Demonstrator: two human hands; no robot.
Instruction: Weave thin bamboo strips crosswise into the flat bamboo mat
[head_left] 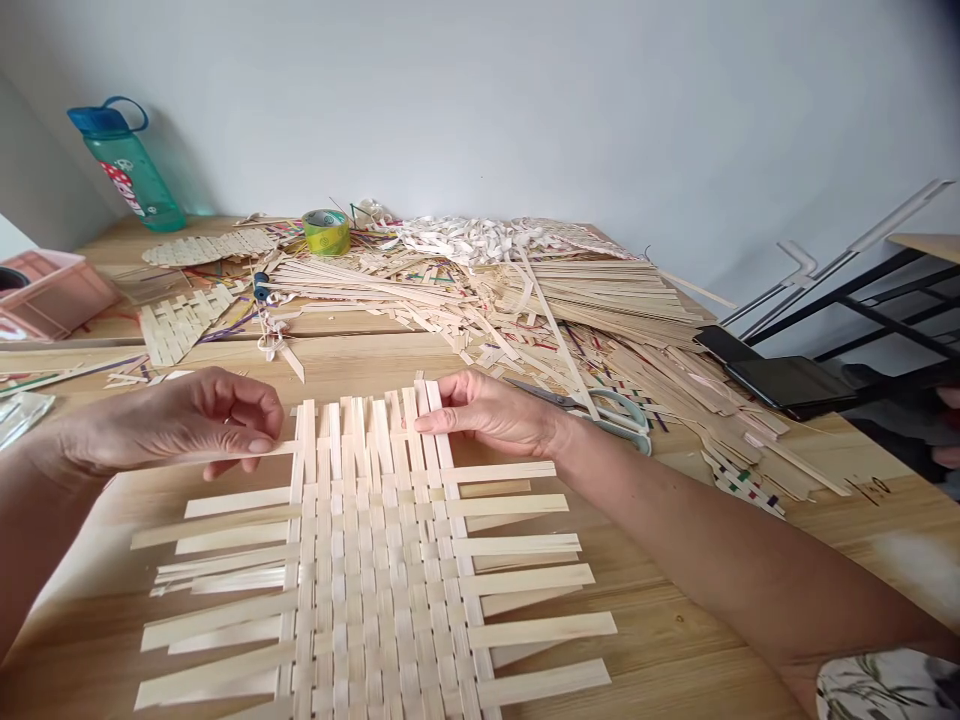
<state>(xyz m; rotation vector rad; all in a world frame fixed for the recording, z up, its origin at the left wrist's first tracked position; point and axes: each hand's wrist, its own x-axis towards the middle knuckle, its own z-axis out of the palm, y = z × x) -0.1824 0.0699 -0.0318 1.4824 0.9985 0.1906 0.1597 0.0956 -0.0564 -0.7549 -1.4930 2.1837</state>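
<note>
Pale and woven, a strip mat (397, 590) fills the lower centre of the head view. Left of it, the left hand (217, 420) pinches a crosswise strip (281, 449), seemingly for tension; the right hand (480, 412) closes thumb-over on the mat's far right corner, probably steadying it. Scissors (630, 420) lie beside the right wrist, perhaps for easy reach.

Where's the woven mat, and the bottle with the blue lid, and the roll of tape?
Woven mat (386, 575): head view, on its woven middle.
Bottle (136, 182): head view, on its body.
Roll of tape (328, 239): head view, on its yellow side.
</note>
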